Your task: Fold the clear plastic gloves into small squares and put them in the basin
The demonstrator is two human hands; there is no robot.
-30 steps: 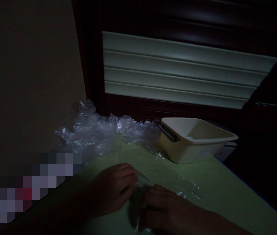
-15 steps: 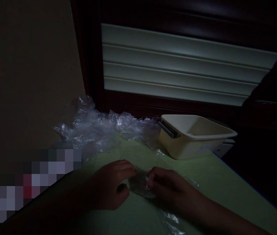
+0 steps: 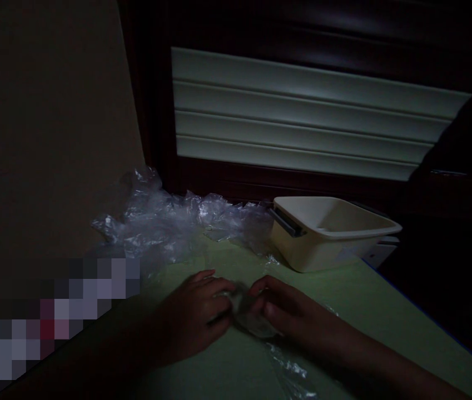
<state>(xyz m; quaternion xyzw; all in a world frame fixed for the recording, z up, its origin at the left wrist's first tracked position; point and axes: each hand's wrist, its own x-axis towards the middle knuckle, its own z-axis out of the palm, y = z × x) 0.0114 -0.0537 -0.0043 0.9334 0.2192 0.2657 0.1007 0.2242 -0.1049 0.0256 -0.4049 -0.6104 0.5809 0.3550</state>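
The scene is very dim. My left hand (image 3: 196, 316) and my right hand (image 3: 289, 314) meet on a pale green table top (image 3: 377, 322). Between their fingertips they pinch a small bunched piece of clear plastic film (image 3: 250, 316), and both hands grip it. A strip of the same film (image 3: 289, 372) trails toward the near edge under my right forearm. What the film wraps, if anything, is too dark to tell.
A heap of crumpled clear plastic (image 3: 169, 222) lies at the back left against the wall. A cream rectangular tub (image 3: 331, 233) with a dark handle stands at the back right. Behind them is a dark-framed window with light slats (image 3: 302, 122). The table's right edge (image 3: 427, 316) drops into darkness.
My right hand has moved up from the near edge to meet the left hand. The flat film has been gathered into a small bunch between the fingertips.
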